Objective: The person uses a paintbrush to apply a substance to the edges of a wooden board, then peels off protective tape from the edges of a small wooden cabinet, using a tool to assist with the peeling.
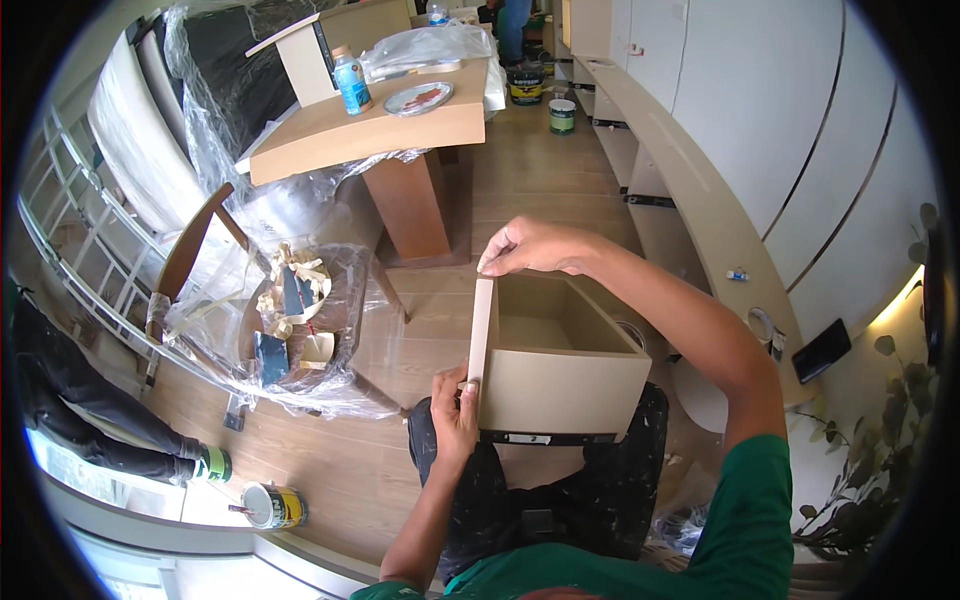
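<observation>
Wood-floored room under renovation, furniture wrapped in plastic. Seated person balances a beige drawer box (pixel 560 360) on their lap. Left hand (pixel 453 405) pinches the front panel's (pixel 481 335) near end; right hand (pixel 530 247) pinches its far end. Such light grips could let the box tip off.

Home under renovation: plastic-wrapped furniture (pixel 300 150), paint cans (pixel 272 505).

Wood plank floor (pixel 540 170), plastic-wrapped table (pixel 370 130), white curved cabinets (pixel 760 90), 2 paint cans (pixel 545 95).

Matt beige laminate drawer (pixel 560 370), woodgrain floor (pixel 520 180)
</observation>
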Demonstrator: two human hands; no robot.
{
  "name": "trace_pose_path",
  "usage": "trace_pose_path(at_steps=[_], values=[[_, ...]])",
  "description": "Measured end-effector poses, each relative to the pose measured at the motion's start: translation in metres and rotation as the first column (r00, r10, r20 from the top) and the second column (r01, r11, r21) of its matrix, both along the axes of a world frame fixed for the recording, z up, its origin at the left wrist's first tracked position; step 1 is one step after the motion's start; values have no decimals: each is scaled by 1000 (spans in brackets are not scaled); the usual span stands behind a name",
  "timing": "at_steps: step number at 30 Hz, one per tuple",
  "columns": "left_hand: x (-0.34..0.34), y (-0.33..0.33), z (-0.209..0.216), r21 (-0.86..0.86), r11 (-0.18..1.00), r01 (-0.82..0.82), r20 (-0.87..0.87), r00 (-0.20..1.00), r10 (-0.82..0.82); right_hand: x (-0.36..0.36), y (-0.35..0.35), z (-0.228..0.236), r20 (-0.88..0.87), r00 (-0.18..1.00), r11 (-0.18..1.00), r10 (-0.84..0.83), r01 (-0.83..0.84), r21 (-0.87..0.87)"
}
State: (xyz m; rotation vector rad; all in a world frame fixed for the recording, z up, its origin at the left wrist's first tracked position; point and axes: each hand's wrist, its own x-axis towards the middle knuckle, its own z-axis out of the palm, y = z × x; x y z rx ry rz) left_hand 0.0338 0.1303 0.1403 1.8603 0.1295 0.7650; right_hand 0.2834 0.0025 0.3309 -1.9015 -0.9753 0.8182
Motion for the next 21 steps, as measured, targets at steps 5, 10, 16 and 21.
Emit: trace_pose_path(at_steps=[5, 10, 16, 21], values=[[-2, 1, -1, 42, 999, -17, -22, 1000, 18, -1, 7, 12, -10, 999, 998, -31, 30, -49], [-2, 2, -6, 28, 1000, -15, 3, 1000, 15, 2, 11, 19, -24, 1000, 996, 10, -12, -92], [-2, -1, -3, 19, 1000, -17, 15, 1000, 17, 4, 12, 19, 14, 994, 987, 105, -102, -125], [-4, 0, -5, 16, 999, -32, 11, 999, 32, 1, 10, 13, 55, 984, 980, 170, -163, -115]])
